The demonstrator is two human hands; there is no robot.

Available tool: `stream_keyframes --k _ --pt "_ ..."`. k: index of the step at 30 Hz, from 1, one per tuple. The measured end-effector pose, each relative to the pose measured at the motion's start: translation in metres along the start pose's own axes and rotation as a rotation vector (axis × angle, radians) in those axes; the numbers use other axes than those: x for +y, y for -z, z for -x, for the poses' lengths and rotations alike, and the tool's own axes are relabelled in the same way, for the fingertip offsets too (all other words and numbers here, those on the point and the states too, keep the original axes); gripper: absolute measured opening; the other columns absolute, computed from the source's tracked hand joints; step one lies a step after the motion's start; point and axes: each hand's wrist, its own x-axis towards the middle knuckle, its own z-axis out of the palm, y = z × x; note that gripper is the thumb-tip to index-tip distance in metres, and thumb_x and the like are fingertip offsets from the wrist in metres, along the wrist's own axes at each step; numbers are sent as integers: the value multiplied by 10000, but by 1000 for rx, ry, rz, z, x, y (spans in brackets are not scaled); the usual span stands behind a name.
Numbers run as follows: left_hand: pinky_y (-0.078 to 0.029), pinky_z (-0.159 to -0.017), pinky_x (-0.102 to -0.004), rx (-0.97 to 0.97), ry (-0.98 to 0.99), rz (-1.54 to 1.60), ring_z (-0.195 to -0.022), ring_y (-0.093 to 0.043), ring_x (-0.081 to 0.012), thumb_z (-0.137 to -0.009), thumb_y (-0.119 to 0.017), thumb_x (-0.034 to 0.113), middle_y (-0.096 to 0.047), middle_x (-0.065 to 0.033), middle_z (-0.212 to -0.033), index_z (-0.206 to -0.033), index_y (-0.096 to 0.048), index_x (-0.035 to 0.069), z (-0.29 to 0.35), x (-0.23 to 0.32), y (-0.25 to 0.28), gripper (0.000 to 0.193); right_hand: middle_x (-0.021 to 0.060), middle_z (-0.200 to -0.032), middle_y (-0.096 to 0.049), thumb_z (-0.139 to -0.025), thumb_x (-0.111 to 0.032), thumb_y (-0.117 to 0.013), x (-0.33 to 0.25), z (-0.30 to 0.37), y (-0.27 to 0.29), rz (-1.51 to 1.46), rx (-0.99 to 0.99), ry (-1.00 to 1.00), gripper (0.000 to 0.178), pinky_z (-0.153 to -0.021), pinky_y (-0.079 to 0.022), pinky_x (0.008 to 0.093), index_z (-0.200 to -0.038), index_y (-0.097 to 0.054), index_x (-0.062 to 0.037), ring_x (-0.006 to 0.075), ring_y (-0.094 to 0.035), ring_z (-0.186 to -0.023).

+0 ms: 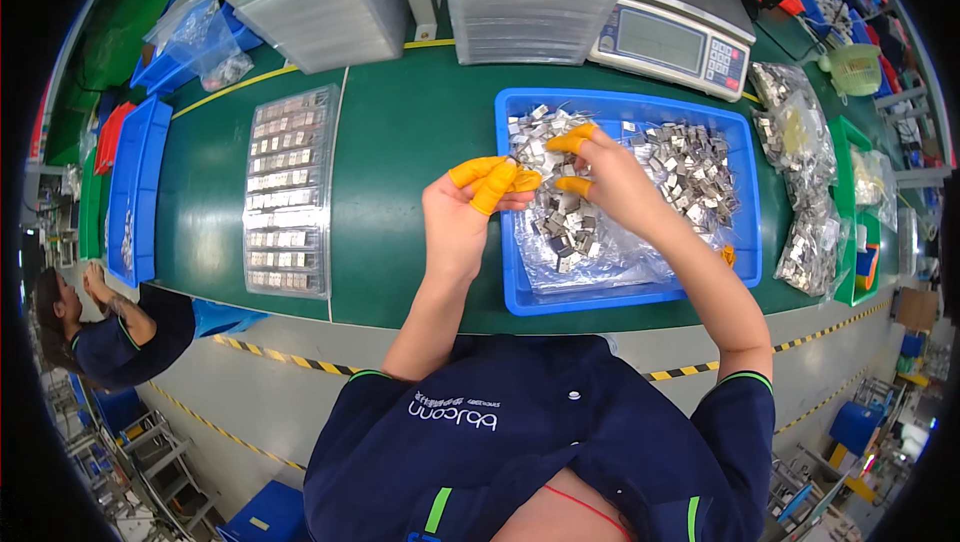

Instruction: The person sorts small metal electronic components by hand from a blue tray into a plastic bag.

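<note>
One left hand point(462, 214) and one right hand point(618, 182) are counted at centre. Along the top, two stacks of clear trays point(530, 7) and one scale point(672, 27) are seen. One filled clear tray point(288, 221) is shown left of centre, one blue bin point(640, 102) right, its metal parts point(690, 172) too many to count.

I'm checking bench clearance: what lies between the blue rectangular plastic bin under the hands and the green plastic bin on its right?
In the head view, clear plastic bags of silvery parts lie between the blue bin and the green bin.
</note>
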Motion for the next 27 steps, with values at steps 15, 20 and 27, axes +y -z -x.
stream_keyframes --k 15,20,27 --pt "-474 -744 -267 27 -174 -172 -807 -619 -166 -902 -521 85 -640 -134 -893 -1040 -541 -51 11 -1 3 194 105 -780 -565 -679 -44 -699 7 -3 -9 183 200 -14 233 -626 -491 333 -899 -632 -9 234 -601 -678" --pt "-474 -742 -265 -50 -171 -158 -811 -619 -161 -892 -542 90 -642 -119 -882 -1017 -557 -42 14 4 -4 183 129 -795 -588 -652 -146 -737 8 -5 -3 94 118 -50 260 -631 -490 355 -857 -640 -18 277 -602 -688" --pt "-455 -723 -257 20 -208 -216 -780 -605 -149 -884 -541 93 -643 -105 -861 -978 -592 -34 17 8 -1 166 103 -761 -615 -689 -152 -729 10 -8 1 19 1 -43 228 -621 -488 334 -874 -661 -39 254 -612 -684"
